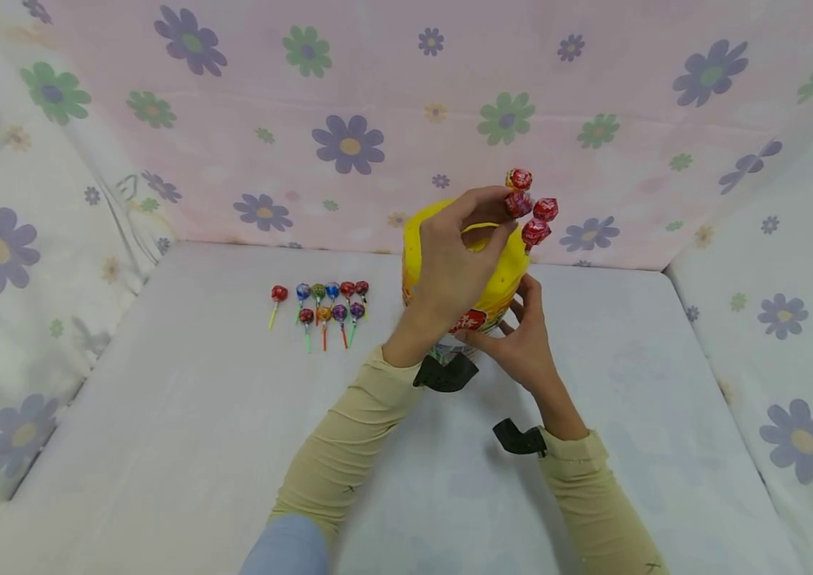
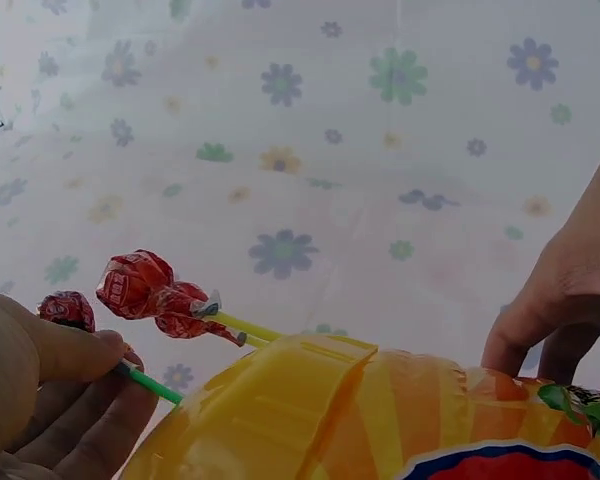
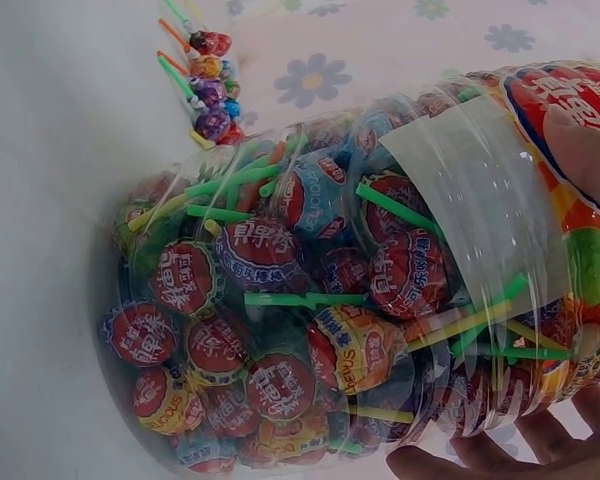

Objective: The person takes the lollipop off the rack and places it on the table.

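A clear plastic jar [image 3: 310, 290] full of wrapped lollipops stands with its yellow lid [image 1: 417, 247] upward. Several red-wrapped lollipops [image 1: 545, 209] stick out at the lid's far right side. My left hand [image 1: 453, 255] reaches over the lid and pinches one lollipop [image 2: 68, 310] between thumb and fingers, close below its head; its green stick [image 2: 152, 384] runs down to the lid. Two others with yellow sticks [image 2: 250, 325] stand beside it. My right hand [image 1: 525, 347] grips the jar's right side, thumb [image 3: 585, 150] on the printed label and fingers round the other side.
Left of the jar, several loose lollipops [image 1: 339, 313] lie in two rows on the white table [image 1: 198, 399], with one red lollipop [image 1: 279, 293] a little apart. Flower-patterned cloth [image 1: 349, 144] hangs behind and at both sides. Black wrist mounts [image 1: 447, 373] sit at my sleeves.
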`<move>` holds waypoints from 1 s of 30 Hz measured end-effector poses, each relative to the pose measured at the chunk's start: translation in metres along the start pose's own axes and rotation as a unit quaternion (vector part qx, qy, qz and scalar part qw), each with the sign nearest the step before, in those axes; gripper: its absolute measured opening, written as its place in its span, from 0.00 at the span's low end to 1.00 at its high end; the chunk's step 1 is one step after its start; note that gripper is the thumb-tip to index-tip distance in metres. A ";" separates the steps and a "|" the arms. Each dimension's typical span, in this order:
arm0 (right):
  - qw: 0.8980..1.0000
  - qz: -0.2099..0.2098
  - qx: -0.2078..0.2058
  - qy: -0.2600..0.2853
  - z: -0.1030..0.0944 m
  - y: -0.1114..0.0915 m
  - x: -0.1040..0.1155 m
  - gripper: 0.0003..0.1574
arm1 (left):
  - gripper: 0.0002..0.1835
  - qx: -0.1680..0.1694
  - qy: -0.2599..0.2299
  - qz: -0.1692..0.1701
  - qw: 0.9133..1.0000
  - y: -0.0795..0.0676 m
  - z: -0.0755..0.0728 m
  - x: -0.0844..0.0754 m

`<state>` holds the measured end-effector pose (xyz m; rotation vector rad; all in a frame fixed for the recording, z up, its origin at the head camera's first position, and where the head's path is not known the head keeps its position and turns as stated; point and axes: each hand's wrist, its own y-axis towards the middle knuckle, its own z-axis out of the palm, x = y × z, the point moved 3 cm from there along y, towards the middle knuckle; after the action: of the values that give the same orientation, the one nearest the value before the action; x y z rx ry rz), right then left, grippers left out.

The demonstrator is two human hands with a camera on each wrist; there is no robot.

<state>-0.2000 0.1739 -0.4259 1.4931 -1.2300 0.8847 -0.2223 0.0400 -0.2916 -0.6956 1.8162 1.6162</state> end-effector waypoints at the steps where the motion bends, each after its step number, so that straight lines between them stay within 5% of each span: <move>1: 1.000 -0.002 0.000 0.000 0.000 0.000 0.000 0.59 | 0.17 -0.005 -0.009 0.010 1.000 0.000 0.000 -0.001; 7: 1.000 0.001 0.001 -0.006 0.000 -0.003 0.001 0.61 | 0.17 -0.029 -0.050 0.066 0.996 -0.004 -0.007 -0.016; 14: 1.000 0.021 0.009 0.001 0.002 -0.004 0.003 0.66 | 0.17 -0.039 -0.038 0.040 0.998 -0.021 -0.029 -0.018; 24: 1.000 0.008 0.025 0.003 0.003 -0.002 0.001 0.64 | 0.17 -0.052 0.043 0.019 0.998 -0.047 -0.097 0.010; 30: 1.000 0.007 0.022 0.008 0.003 -0.002 0.005 0.65 | 0.17 -0.080 0.059 -0.048 0.994 -0.068 -0.135 0.031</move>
<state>-0.1968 0.1697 -0.4220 1.5110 -1.2169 0.9369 -0.2066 -0.1024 -0.3505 -0.9533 1.7179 1.7020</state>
